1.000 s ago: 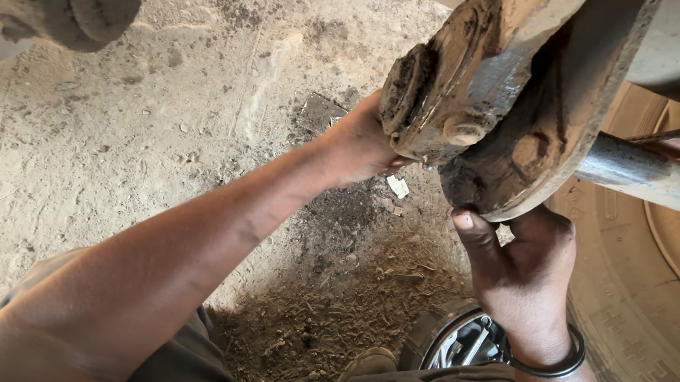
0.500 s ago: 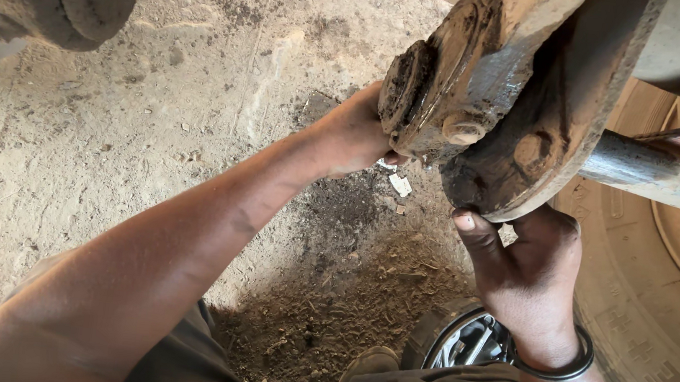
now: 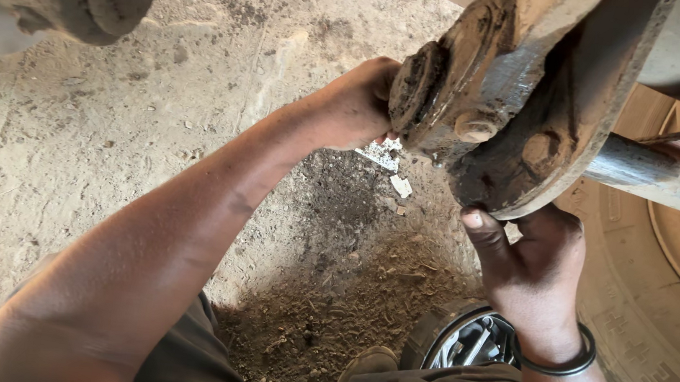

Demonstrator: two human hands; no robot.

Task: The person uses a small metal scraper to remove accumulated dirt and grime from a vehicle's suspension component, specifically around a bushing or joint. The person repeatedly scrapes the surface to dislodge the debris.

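Our left hand (image 3: 353,104) grips the round end of the rusty steering knuckle (image 3: 493,98) at nine o'clock. Our right hand (image 3: 530,266) clamps its lower edge at six o'clock. The knuckle is not yet off the axle.

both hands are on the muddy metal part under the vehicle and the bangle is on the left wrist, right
Not quite. The head view shows the bangle on the right wrist. The rest holds: left hand and right hand are both on the muddy metal part.
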